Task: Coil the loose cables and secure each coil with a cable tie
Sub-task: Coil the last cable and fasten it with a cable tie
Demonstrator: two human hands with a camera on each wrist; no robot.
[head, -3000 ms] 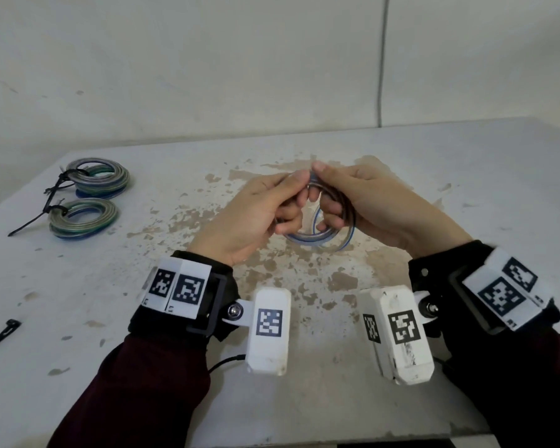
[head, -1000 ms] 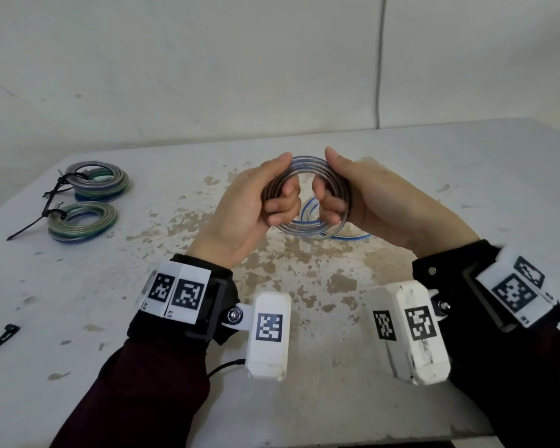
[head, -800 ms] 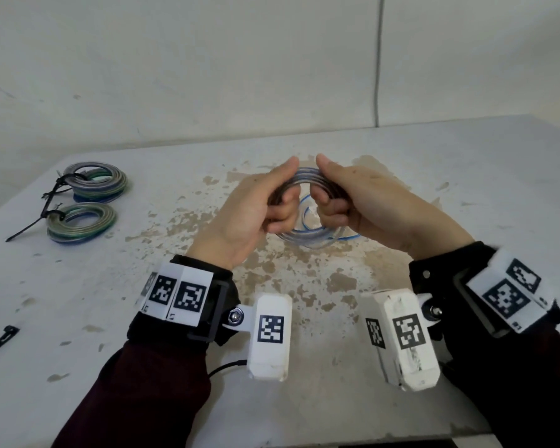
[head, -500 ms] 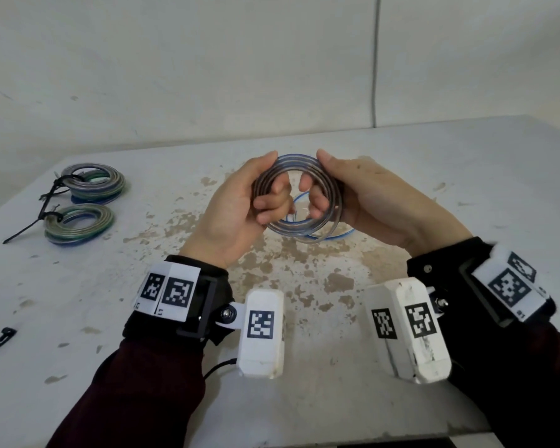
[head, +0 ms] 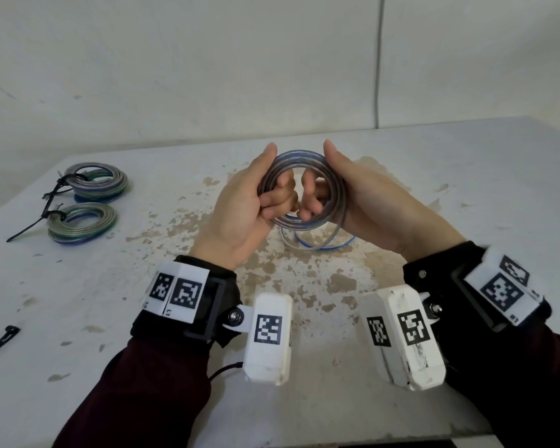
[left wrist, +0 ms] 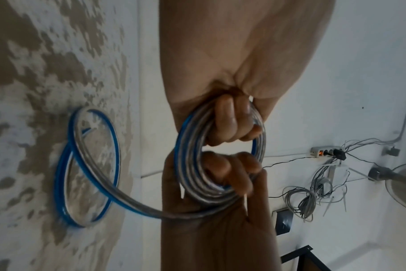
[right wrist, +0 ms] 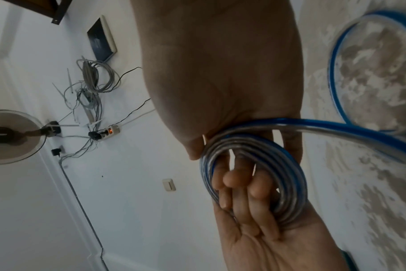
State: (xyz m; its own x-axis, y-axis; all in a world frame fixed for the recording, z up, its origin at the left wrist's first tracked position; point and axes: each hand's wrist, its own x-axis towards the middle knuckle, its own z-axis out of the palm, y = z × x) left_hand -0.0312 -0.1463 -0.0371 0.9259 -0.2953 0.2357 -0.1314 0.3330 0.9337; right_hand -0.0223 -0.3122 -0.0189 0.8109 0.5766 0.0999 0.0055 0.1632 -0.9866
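In the head view both hands hold a grey-and-blue cable coil [head: 267,181] upright above the table's middle. My left hand [head: 249,205] grips its left side, fingers curled through the ring and thumb on top. My right hand [head: 362,195] grips the right side the same way. A loose loop of the same cable [head: 320,247] trails from the coil onto the table beneath. The left wrist view shows my left hand's fingers [left wrist: 230,122] hooked through the coil [left wrist: 186,146] and the loose loop [left wrist: 115,146]. The right wrist view shows the coil [right wrist: 290,174] and the trailing cable [right wrist: 336,128].
Two finished coils [head: 96,182] [head: 81,223] with black ties lie at the far left of the stained white table [head: 143,318]. A spare black cable tie [head: 0,339] lies at the left front edge. A wall stands right behind the table.
Both hands have kept hold of the coil, lifting it off the table and tipping it flat, then upright again. It now stands a little higher; a loose loop shows beneath.
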